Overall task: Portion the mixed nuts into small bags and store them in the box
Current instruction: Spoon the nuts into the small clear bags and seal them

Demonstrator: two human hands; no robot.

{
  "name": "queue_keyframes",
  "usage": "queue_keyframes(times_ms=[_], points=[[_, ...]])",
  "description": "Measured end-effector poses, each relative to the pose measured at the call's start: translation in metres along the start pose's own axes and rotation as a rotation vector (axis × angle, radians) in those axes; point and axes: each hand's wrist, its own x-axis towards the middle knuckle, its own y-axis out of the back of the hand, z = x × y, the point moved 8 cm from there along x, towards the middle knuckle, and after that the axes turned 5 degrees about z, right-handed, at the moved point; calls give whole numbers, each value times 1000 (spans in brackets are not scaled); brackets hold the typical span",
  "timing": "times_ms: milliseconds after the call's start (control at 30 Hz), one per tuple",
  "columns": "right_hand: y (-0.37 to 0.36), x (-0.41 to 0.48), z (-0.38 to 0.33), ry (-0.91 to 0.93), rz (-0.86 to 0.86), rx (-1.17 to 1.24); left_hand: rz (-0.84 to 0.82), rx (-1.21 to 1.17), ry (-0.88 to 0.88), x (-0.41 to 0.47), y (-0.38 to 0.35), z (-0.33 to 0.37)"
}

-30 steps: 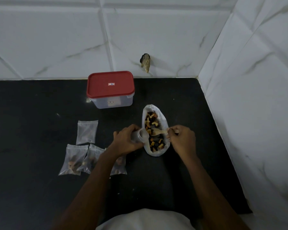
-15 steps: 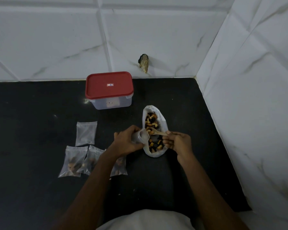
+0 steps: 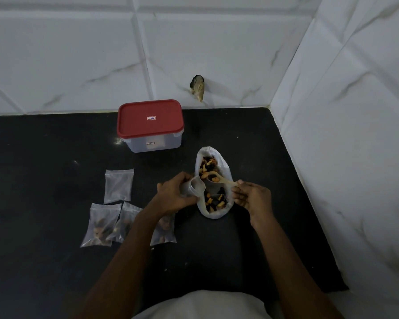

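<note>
Recording the scene from largest item down: white marble-veined wall tiles (image 3: 78, 54) close the far side and the right side, and a black countertop (image 3: 44, 157) runs from them toward the near edge. A clear box (image 3: 136, 145) with its red lid (image 3: 148, 127) on stands at the far side of the counter, left of centre, just beside the far wall. A large white bag (image 3: 225, 171) lies open near the centre, right of the box and nearer than it, with the mixed nuts (image 3: 213, 200) showing inside. Left hand (image 3: 175, 194): fingers curled round a small clear bag (image 3: 191, 188), held at the left rim of the large bag with its mouth open toward the right. Right hand (image 3: 251, 196): at the right rim of the large bag, fingertips pinching the end of a spoon (image 3: 221, 180) handle. The spoon spans the large bag from right to left, and its bowl carries a few nuts just beside the mouth of the held bag; whether the two touch cannot be told. Left of the left hand, well apart from the box, an empty flat bag (image 3: 119, 185) lies on the counter. Nearer than it, two filled bags (image 3: 99, 226) overlap at their edges, and a third filled bag (image 3: 165, 229) lies partly under the left forearm. A small dark object (image 3: 198, 87) sits on the far wall, right of the box; what it is cannot be told.
</note>
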Motion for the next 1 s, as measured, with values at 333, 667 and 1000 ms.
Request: queue_keyframes(times_ms=[333,667,1000], points=[[0,-7,-47,673,194,-653,-39,15,-3,8,-4,3],[-26,9,-34,433,19,-512,-17,55,8,9,-6,4],[-28,15,-22,131,-152,-254,-48,38,23,6,-7,2]])
